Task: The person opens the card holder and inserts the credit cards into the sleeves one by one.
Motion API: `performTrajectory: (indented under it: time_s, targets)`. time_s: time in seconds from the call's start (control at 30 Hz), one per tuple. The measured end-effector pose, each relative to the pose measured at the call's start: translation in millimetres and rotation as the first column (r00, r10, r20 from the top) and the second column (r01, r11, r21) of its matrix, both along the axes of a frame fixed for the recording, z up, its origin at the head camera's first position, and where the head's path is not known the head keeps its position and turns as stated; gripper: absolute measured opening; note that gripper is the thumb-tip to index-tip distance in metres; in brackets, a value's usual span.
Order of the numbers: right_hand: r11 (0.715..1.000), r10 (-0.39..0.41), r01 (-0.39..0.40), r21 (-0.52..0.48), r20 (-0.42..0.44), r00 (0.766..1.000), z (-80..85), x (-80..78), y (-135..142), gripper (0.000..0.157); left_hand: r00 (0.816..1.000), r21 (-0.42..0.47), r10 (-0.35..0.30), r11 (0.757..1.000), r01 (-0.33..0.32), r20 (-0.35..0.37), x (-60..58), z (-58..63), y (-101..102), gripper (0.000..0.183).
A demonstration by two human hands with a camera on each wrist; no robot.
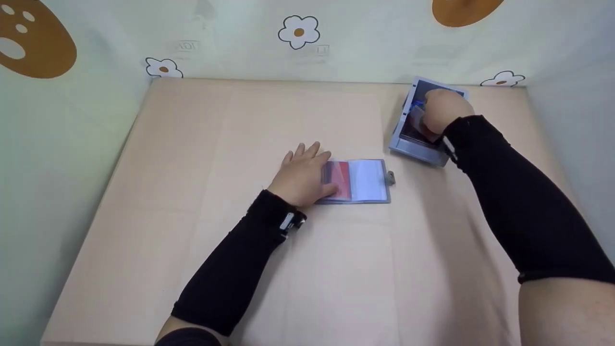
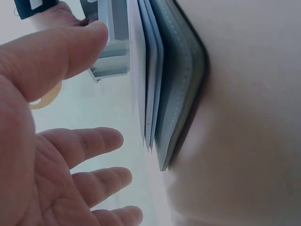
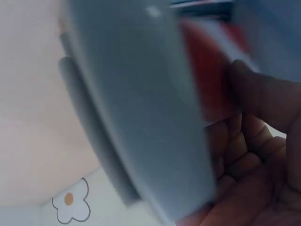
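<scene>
A small card holder (image 1: 369, 180) lies open on the table, with a red card (image 1: 341, 175) under a clear sleeve on its left side and a pale sleeve on its right. A snap tab (image 1: 390, 178) sticks out at its right edge. Over its left part is my left hand (image 1: 300, 180), fingers spread; the left wrist view shows the fingers extended beside the holder's upright sleeves (image 2: 149, 70). My right hand (image 1: 448, 111) reaches into a grey box (image 1: 417, 150) at the back right. Between thumb and curled fingers it pinches a red and white card (image 3: 209, 70).
Something blue (image 1: 417, 104) shows inside the box beside the right hand, along with dark contents. A pale curtain-like wall (image 1: 240, 43) with printed flowers stands behind the table (image 1: 192, 144) and along its sides.
</scene>
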State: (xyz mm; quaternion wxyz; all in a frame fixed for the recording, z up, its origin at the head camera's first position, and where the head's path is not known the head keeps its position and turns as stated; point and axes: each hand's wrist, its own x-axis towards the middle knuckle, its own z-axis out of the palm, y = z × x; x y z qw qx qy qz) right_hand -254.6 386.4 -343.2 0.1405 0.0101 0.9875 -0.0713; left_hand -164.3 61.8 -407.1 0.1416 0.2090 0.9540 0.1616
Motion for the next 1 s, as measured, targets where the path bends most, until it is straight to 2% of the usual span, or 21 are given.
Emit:
performTrajectory:
  time_s: [0.07,0.13,0.23,0.33,0.47,0.6,0.7,0.83,1.0]
  targets:
    - [0.998,-0.037,0.035,-0.052,-0.033,0.999,6.3,4.5,3.1,0.032,1.000,0.000,0.007,1.000,-0.007,0.002,-0.4,0.3,0.5,0.083]
    - [0.988,-0.104,0.098,-0.123,-0.048,0.993,14.0,10.3,4.8,0.030,1.000,0.000,0.012,1.000,-0.012,0.006,-0.5,0.8,1.0,0.083]
    - [0.953,-0.208,0.184,-0.240,-0.079,0.975,25.2,22.8,2.2,0.038,1.000,0.000,0.016,1.000,-0.016,0.014,-0.3,1.5,1.3,0.082]
    - [0.915,-0.250,0.200,-0.349,-0.104,0.963,29.1,38.4,-7.9,0.046,1.000,0.003,0.018,1.000,-0.018,0.025,0.2,2.0,1.0,0.083]
    - [0.874,-0.201,0.133,-0.466,-0.099,0.974,18.4,60.5,-31.7,0.041,1.000,-0.006,0.012,1.000,-0.011,0.019,0.5,1.6,-0.4,0.083]
    - [0.820,-0.127,0.102,-0.563,-0.005,0.992,-1.0,77.0,-57.6,0.037,1.000,-0.016,0.017,1.000,-0.017,0.012,0.2,1.1,-0.9,0.083]
    - [0.794,-0.071,0.098,-0.600,0.068,0.995,-15.5,83.8,-71.8,0.037,1.000,-0.016,0.026,1.000,-0.026,0.018,0.0,0.9,-0.3,0.084]
    - [0.782,-0.021,0.092,-0.616,0.122,0.992,-31.0,88.2,-81.2,0.038,0.999,-0.028,0.029,0.999,-0.028,0.020,0.2,0.9,1.0,0.085]
    - [0.772,-0.003,0.103,-0.627,0.159,0.987,-41.9,89.3,-86.5,0.040,0.999,-0.044,0.032,0.999,-0.031,0.021,-0.8,0.4,1.5,0.084]
